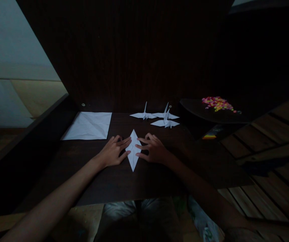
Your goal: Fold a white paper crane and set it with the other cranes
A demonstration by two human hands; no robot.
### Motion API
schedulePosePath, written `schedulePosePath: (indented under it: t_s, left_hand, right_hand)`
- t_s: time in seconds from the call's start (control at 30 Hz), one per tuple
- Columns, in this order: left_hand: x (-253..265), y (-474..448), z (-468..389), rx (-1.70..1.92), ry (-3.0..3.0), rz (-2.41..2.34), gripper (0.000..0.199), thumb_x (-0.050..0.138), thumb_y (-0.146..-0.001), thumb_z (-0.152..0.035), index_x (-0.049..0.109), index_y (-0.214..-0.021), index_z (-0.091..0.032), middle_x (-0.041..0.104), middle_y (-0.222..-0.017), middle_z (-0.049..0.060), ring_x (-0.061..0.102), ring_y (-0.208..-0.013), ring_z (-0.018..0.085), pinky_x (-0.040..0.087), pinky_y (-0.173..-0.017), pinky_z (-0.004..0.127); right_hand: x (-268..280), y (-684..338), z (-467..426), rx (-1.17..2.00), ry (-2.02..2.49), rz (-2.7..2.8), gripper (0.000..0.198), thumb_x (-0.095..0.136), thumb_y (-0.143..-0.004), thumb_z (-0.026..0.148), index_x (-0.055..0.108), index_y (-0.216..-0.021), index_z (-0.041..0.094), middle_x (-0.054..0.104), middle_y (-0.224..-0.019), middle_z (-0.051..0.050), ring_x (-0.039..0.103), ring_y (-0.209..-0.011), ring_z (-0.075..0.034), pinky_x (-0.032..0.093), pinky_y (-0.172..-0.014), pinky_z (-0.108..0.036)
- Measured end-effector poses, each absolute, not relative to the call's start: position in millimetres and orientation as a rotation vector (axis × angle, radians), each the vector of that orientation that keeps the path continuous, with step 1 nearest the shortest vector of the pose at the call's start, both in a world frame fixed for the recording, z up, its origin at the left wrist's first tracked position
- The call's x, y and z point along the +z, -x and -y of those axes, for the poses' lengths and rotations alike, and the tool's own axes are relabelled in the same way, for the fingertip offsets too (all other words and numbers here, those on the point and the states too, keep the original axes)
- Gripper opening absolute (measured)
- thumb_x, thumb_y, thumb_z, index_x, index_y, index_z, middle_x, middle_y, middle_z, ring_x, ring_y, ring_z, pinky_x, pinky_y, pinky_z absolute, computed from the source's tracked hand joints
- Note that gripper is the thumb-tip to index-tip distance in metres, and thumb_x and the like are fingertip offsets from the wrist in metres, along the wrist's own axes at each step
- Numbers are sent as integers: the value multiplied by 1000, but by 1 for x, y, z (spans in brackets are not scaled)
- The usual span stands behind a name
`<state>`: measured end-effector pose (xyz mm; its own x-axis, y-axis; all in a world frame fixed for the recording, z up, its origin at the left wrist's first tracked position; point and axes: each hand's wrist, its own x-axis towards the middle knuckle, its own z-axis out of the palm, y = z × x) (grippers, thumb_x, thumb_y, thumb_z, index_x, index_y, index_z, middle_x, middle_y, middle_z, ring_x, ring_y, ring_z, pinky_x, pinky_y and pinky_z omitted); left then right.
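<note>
A white sheet of paper folded into a long diamond lies flat on the dark desk, its points toward and away from me. My left hand rests at its left edge, fingers spread and fingertips on the paper. From the other side my right hand touches the right edge, its fingers also apart. Neither hand grips the paper. Just beyond stand several folded paper cranes: one at the left, one behind at the right and one in front.
White creased paper lies at the back left. A raised dark shelf at the right bears a heap of small colourful pieces. The tall dark back panel rises behind, and a low side board bounds the left.
</note>
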<state>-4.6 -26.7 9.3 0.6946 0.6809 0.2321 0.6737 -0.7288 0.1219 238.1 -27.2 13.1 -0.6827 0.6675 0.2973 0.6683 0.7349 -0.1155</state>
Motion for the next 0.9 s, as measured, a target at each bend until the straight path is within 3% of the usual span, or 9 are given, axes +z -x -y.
schedulePosePath:
  t_s: [0.5,0.9]
  left_hand:
    - [17,3,27,295,-2927,-1244,52,40,-92,-48,50,-135,-21,49,-141,7,46,-105,33,35,-91,50]
    - [15,12,26,180,-2820,-1167,67,40,-89,-58,31,-146,-24,35,-150,8,40,-112,35,34,-93,55]
  right_hand:
    - [19,-238,22,29,1132,2695,41,58,-82,56,69,-112,30,61,-128,-5,48,-100,-29,37,-80,-43]
    - [19,-241,23,206,1149,2665,47,62,-78,58,68,-115,29,55,-135,-4,47,-100,-27,41,-84,-45]
